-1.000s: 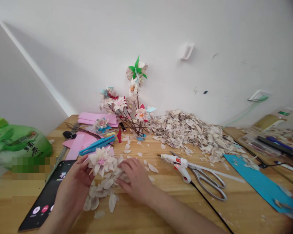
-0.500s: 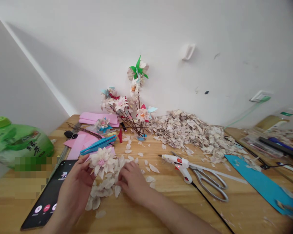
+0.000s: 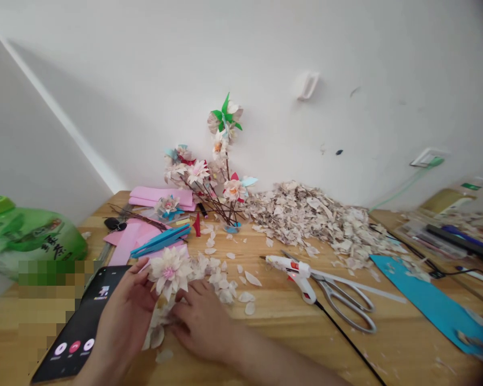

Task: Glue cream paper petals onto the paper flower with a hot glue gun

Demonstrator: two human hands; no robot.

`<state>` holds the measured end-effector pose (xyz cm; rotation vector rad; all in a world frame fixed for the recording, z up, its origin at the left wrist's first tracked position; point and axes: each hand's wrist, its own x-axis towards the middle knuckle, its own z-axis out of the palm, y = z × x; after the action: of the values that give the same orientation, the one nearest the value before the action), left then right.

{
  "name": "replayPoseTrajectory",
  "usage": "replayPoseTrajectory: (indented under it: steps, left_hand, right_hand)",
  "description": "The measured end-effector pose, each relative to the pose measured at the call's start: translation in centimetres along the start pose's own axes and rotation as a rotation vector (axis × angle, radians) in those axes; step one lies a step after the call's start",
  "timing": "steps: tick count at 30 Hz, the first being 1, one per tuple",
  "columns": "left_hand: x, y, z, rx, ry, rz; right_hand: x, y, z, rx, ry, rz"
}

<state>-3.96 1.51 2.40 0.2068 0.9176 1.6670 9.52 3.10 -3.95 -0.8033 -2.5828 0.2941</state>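
Observation:
My left hand [image 3: 131, 311] is closed around the underside of a handmade flower [image 3: 169, 272] with pointed cream petals and a pink centre, which faces up toward me. Just to its right, my right hand [image 3: 203, 316] rests low over loose pale petals [image 3: 225, 289] on the wooden table. Its fingers are curled, and their tips are hidden among the petals below the flower; whatever they pinch does not show. More petals [image 3: 156, 336] lie between the two hands.
A white glue gun [image 3: 295, 274] with a black cord lies against scissors [image 3: 346, 300]. Behind are a heap of dried petals [image 3: 306, 212] and standing flower stems [image 3: 215, 198]. A phone [image 3: 80, 327], blue tweezers [image 3: 161, 240], a green bottle [image 3: 32, 230] and blue paper [image 3: 422, 300] lie around.
My right hand has moved left, closer to my left hand and under the flower's edge. Petals it covered on the right now show. The left hand still holds the flower.

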Motion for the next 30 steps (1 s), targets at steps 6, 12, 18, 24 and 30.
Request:
replayPoseTrajectory:
  steps: [6, 12, 18, 24, 30]
  left_hand:
    - [-0.3, 0.4, 0.3, 0.014, 0.005, 0.009]
    - [-1.0, 0.5, 0.9, 0.025, 0.023, 0.021]
    - [-2.1, -3.1, 0.6, 0.189, -0.038, -0.091]
    - [-3.1, -9.6, -1.5, 0.259, -0.161, -0.234]
    - [-3.3, -10.9, -1.9, 0.387, -0.248, -0.226]
  right_hand:
    - [0.0, 1.0, -0.6, 0.437, 0.136, 0.284]
    - [0.3, 3.5, -1.5, 0.628, 0.235, 0.536]
    - [-0.6, 5.7, -3.7, 0.825, 0.334, 0.643]
    - [-2.8, 7.5, -6.8, 0.859, 0.516, 0.720]
    - [-4.0, 8.4, -9.1, 0.871, 0.740, 0.758]
